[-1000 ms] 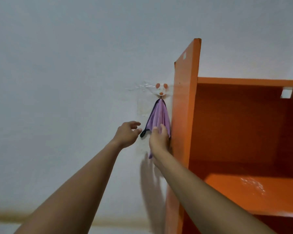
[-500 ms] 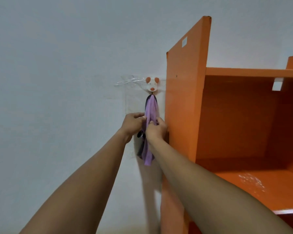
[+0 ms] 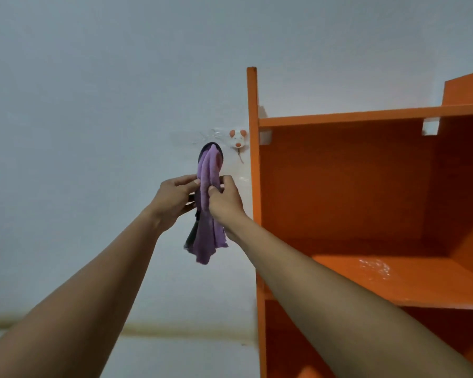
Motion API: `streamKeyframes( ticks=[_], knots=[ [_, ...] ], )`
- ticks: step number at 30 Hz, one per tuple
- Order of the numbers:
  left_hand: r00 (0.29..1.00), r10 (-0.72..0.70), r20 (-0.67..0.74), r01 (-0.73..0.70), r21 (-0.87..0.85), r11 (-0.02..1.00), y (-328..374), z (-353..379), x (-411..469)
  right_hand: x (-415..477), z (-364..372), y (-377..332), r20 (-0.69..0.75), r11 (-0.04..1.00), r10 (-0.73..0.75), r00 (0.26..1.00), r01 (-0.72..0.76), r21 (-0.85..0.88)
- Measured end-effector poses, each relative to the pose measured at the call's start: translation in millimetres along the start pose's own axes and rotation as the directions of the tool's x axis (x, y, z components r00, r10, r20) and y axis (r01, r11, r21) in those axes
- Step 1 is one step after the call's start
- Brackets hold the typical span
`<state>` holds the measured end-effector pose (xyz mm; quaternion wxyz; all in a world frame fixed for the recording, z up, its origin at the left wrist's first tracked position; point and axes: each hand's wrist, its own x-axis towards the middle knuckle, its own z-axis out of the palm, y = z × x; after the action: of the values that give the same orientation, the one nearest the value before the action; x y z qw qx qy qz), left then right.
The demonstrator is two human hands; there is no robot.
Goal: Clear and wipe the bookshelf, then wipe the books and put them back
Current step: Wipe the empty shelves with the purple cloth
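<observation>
Pinches cloth (image 3: 208, 233) between left hand (image 3: 175, 197) and right hand (image 3: 224, 200), just left of wall hook (image 3: 238, 137), beside bookshelf (image 3: 366, 115). Shows visible shelves (image 3: 410, 285) cleared. Leaves, by judgement, shelf wiping, book wiping and restocking.

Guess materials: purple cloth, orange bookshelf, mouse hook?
The purple cloth: soft fabric, likely microfibre; matte, hangs in limp folds, dark edging. The orange bookshelf: rigid board, probably painted wood or laminate; glare patch on the shelf suggests semi-gloss. The mouse hook: looks like moulded plastic, smooth rounded shape.
</observation>
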<state>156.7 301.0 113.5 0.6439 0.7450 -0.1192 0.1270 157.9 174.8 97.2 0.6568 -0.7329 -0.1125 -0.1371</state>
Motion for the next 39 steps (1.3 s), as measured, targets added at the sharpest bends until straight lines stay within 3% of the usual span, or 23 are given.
streamKeyframes(
  ticks=[3, 6, 14, 21, 31, 39],
  knots=[
    [0.999, -0.026, -0.031, 0.025, -0.003, 1.000, 23, 18, -60, -55, -38, -12, 0.120, 0.997, -0.071, 0.990, 0.073, -0.016],
    [0.998, -0.061, -0.017, 0.061, 0.025, 0.998, 42, 51, -104, -93, -84, -19, 0.144, 0.992, -0.112, 0.983, 0.118, -0.034],
    [0.998, -0.039, 0.056, 0.034, 0.089, 0.995, 82, 136, -145, -144, -182, -27, 0.046, 0.984, -0.101, 0.994, 0.106, -0.146],
    [0.998, -0.025, 0.056, 0.025, -0.001, 1.000, 74, 139, -148, -157, -174, -33, -0.016, 0.991, -0.054, 0.998, 0.051, -0.127],
    [0.989, -0.037, 0.144, 0.035, 0.019, 0.999, 54, 113, -136, -157, -138, -22, -0.108, 0.990, 0.038, 0.993, -0.052, -0.129],
    [0.981, -0.039, 0.189, 0.031, 0.046, 0.998, 56, 161, -129, -154, -193, -17, -0.145, 0.973, 0.037, 0.989, -0.069, -0.220]
  ],
)
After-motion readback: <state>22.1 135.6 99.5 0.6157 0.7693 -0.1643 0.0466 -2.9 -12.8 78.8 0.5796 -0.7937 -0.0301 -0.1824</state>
